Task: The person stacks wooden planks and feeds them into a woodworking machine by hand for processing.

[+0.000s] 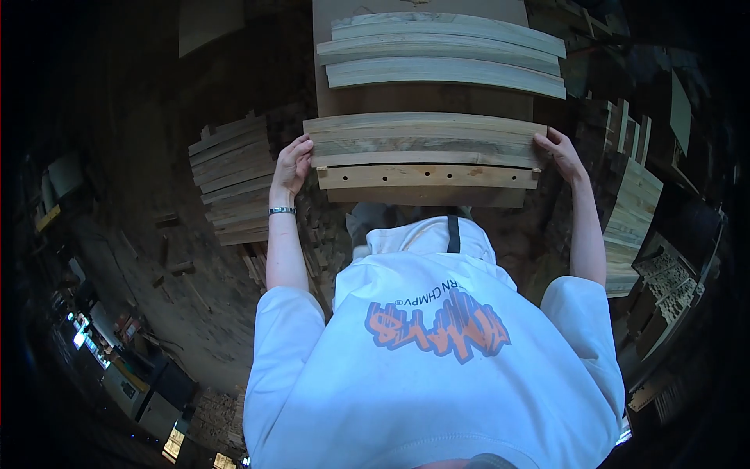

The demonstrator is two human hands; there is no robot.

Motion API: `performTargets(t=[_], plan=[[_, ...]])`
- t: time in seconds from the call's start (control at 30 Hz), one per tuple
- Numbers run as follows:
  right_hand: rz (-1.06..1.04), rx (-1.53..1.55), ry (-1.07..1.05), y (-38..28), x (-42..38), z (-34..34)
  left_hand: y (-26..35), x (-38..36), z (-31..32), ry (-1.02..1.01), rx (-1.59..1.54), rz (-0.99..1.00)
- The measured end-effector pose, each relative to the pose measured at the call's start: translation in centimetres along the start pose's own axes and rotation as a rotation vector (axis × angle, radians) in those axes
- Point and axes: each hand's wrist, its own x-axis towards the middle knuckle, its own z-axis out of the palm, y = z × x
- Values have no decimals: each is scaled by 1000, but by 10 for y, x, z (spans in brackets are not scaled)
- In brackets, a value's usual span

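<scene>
Several pale wooden boards lie edge to edge across the work surface in front of me. My left hand, with a band on its wrist, is closed at their left end. At the right end my right hand is closed too, its thumb and fingers at the corner. Just nearer to my body runs a wooden strip with several dark round holes, apart from the boards by a thin dark gap. Beyond the boards, another group of pale boards lies on a brown panel.
Stacked wooden pieces stand to my left. More stacked boards and a pile of thin sticks are at the right. Loose wood scraps lie on the floor. A machine-like box sits at the lower left.
</scene>
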Motion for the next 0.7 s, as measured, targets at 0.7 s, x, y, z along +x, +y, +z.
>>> performTargets(t=[0.7], plan=[[-123,46,199,-44,71,-13,76,67,42,30,477,89]])
